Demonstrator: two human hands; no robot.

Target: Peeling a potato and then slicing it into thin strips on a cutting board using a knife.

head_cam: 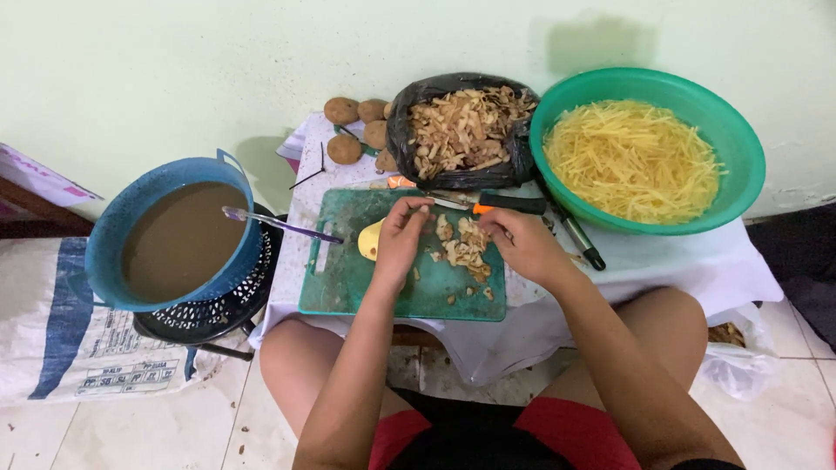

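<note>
Single head-worn view, looking steeply down and forward from above the seated person's lap. Own forearms and thighs fill the bottom edge. Green cutting board on the small cloth-covered table sits centre frame, near. Pale wall closes off the top. Blue tub at left margin, green bowl upper right. No second view to compare.

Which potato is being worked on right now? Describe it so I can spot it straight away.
Find the green cutting board on the white-covered table. At its upper middle the left hand grips a potato. It is peeled pale yellow, unlike the brown unpeeled potatoes by the wall.
</note>
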